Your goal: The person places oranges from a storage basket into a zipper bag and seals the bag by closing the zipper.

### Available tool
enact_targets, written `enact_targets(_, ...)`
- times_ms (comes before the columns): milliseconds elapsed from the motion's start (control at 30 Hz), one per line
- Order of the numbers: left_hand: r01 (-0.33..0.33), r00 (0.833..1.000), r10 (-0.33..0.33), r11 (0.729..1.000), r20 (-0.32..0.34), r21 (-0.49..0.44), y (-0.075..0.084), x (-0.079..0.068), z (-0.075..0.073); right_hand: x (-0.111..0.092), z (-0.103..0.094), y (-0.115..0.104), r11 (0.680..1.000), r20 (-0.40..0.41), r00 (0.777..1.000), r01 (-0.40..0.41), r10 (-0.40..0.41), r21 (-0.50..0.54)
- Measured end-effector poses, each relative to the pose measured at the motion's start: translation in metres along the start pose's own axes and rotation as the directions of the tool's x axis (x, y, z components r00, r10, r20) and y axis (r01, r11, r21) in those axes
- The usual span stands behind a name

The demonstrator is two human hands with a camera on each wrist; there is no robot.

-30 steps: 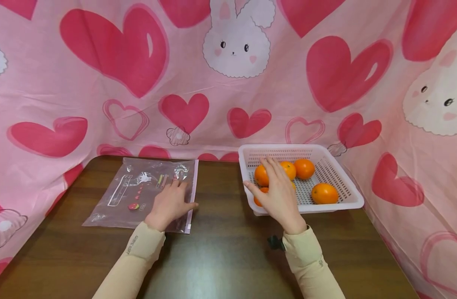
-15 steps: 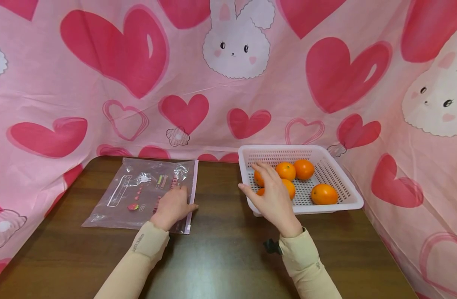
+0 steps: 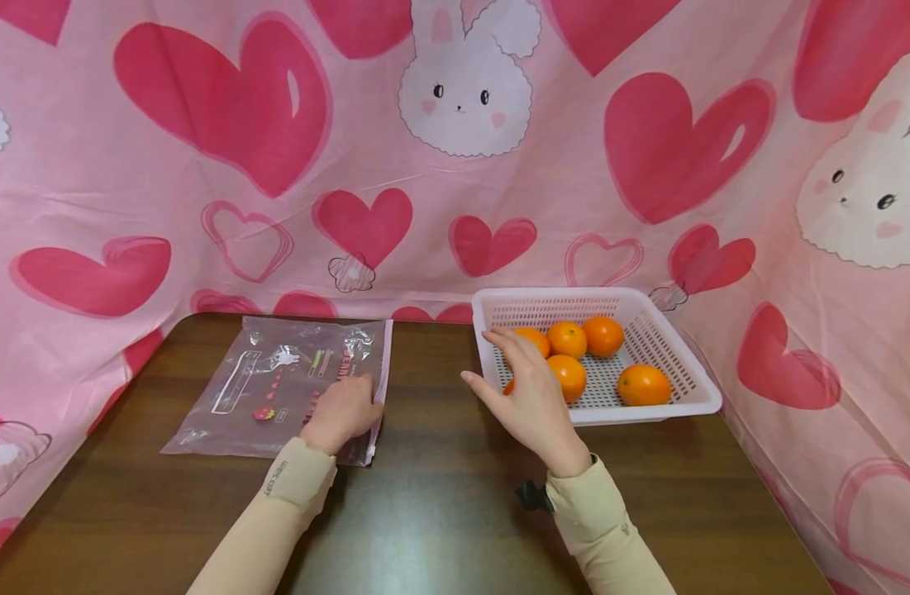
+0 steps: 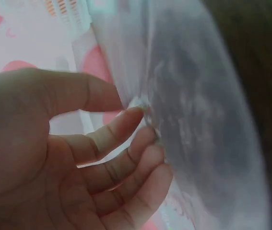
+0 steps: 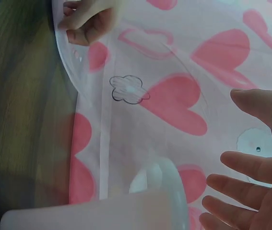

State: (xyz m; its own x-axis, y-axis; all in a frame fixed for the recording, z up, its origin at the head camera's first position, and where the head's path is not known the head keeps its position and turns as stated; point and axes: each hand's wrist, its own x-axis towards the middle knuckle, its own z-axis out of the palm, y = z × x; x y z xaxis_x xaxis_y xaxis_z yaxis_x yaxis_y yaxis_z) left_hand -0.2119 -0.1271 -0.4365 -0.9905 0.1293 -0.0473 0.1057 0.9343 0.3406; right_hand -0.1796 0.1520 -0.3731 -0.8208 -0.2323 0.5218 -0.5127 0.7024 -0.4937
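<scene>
A clear zip bag (image 3: 239,417) with printed strawberry and letters lies flat on the left of the table in the head view. My left hand (image 3: 341,413) is over its right part, beside the zip edge. From the left wrist, thumb and index fingertip pinch the bag's plastic (image 4: 203,124), which is gathered at the fingertips. My right hand (image 3: 532,405) holds nothing; its fingers are spread near the front left corner of a white basket (image 3: 670,410). Several oranges (image 3: 569,378) lie in the basket, one partly hidden behind that hand.
The brown wooden table (image 3: 440,496) carries bag and basket, with bare wood between them. A pink cloth (image 3: 455,190) with hearts and rabbits hangs behind the table and along its sides.
My left hand has drawn back toward the zip edge and its fingers have closed on the bag. My right hand has moved left and slightly nearer, uncovering more of the oranges.
</scene>
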Motion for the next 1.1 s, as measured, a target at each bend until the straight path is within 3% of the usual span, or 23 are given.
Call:
enact_targets(267,0.001,1.000,-0.002,0.999,-0.023,-0.044,-0.001,0.001,0.000,-0.002,0.003,-0.010,0.999,0.016,1.000,-0.005,0.004,0.044)
enact_targets(567,-0.044,0.992,0.037,0.998,-0.119,-0.050,0.004,-0.003,-0.009,-0.002,0.006,-0.020,0.996,0.016,1.000,0.024,-0.025,0.082)
enact_targets(1100,-0.192,0.948,0.165,0.979,-0.273,-0.072,0.021,-0.021,-0.036,-0.004,0.020,-0.026,0.970,0.096,0.993,-0.092,0.072,0.225)
